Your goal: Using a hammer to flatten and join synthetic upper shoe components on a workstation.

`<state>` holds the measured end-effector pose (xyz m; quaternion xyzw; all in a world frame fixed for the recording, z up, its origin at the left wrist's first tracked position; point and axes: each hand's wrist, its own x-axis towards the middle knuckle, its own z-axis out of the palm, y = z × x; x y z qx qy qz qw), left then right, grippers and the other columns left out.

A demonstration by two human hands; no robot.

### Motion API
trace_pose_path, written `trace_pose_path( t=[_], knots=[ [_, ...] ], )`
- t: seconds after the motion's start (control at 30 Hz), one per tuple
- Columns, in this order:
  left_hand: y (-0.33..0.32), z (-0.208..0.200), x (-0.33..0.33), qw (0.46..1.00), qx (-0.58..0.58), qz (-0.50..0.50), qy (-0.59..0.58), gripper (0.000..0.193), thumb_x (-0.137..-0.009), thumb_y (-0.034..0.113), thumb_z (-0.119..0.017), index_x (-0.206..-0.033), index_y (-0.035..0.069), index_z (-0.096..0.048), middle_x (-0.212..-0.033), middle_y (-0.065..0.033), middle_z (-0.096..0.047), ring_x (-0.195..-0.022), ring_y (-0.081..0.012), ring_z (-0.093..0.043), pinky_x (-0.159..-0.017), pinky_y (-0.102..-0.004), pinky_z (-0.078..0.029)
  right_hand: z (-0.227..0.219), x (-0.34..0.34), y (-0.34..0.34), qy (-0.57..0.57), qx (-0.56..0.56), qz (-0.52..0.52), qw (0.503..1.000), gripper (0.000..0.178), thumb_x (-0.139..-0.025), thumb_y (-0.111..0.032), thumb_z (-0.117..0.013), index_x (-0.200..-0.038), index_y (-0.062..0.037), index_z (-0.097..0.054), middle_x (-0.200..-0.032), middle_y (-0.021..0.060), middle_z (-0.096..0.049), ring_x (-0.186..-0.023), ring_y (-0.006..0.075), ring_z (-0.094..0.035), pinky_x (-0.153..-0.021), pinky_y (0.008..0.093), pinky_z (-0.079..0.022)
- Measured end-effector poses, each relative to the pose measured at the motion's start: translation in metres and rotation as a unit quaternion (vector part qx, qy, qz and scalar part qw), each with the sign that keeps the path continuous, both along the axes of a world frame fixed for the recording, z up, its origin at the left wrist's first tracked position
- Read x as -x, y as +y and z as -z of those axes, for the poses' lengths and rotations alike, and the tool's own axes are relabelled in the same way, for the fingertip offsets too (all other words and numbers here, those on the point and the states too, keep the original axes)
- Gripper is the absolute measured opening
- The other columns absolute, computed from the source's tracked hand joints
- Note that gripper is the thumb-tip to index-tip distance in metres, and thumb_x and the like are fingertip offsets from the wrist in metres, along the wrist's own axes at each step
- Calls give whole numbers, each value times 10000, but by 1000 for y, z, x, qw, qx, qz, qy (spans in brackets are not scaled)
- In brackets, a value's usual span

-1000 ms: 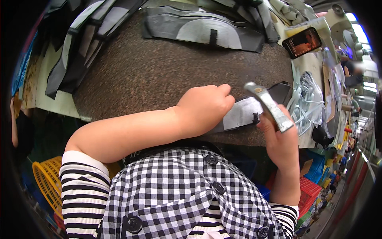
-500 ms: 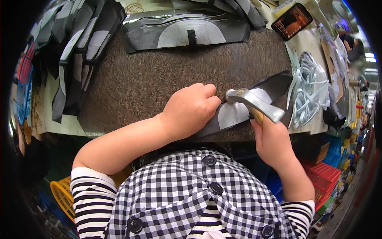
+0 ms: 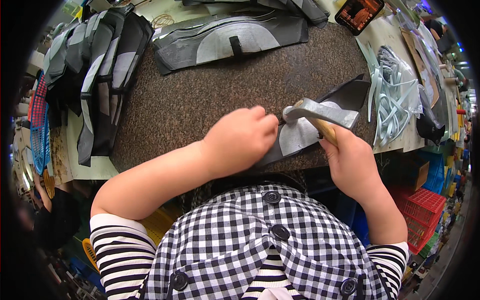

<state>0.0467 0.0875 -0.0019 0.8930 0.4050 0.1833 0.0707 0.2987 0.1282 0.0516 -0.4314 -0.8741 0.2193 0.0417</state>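
My right hand [image 3: 352,162] grips a hammer [image 3: 326,131] by its wooden handle. The metal head lies over a flat black piece with a grey patch [image 3: 296,137], its round face close to the upper edge; whether it touches cannot be made out. Curled closed at that edge is my left hand [image 3: 242,137], its fingertips hidden against the piece, just left of the hammer face. The piece slants up to the right across a brown speckled slab [image 3: 185,105].
Similar black and grey pieces lie stacked at the slab's far side [image 3: 235,42] and hang in a pile [image 3: 107,65] on the left. A phone [image 3: 359,14] with a lit screen stands far right, above a heap of pale strips [image 3: 392,100]. A red crate [image 3: 420,215] sits below right.
The whole view has turned and shifted slightly. My left hand keeps its place at the piece's edge, and the hammer stays over the piece in my right hand.
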Motion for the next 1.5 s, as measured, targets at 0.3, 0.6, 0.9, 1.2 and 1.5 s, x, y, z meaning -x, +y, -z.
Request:
trace_pose_path(
  t=[0.3,0.6,0.9,1.2,1.5],
  knots=[
    [-8,1,10,999,14,-41,-26,242,-781,91,-629,-1012,45,-684,-931,-59,-628,-853,-247,-599,-759,-357,-512,7,4,-3,19,13,1,1000,257,-890,-96,-619,-1108,1,-522,-864,225,-642,-771,425,-638,-665,493,-510],
    [-24,2,17,996,12,-81,-28,303,-760,130,-616,-1045,47,-679,-981,-50,-629,-927,-234,-608,-830,-374,-495,7,9,-3,46,-16,-61,997,267,-871,-69,-622,-1105,16,-524,-838,207,-630,-734,418,-634,-646,479,-516],
    [-31,-2,23,996,-16,-92,2,253,-751,126,-618,-989,68,-682,-932,-49,-637,-848,-229,-605,-816,-361,-478,9,20,-1,66,-37,-103,992,265,-867,-72,-623,-1091,-12,-492,-814,178,-628,-715,401,-637,-612,461,-518],
    [-36,5,19,986,-37,-144,-73,183,-753,137,-612,-914,72,-668,-886,-57,-624,-789,-223,-609,-751,-343,-481,6,28,0,45,-2,-114,992,229,-842,-39,-611,-1044,-1,-511,-814,194,-622,-727,405,-637,-625,471,-514],
    [-51,11,5,942,-16,-308,-130,153,-748,111,-755,-880,86,-681,-813,-23,-595,-754,-218,-577,-706,-332,-447,3,32,7,36,-4,-144,989,200,-884,-69,-616,-1066,0,-572,-836,198,-626,-746,420,-629,-653,471,-511]
  ],
)
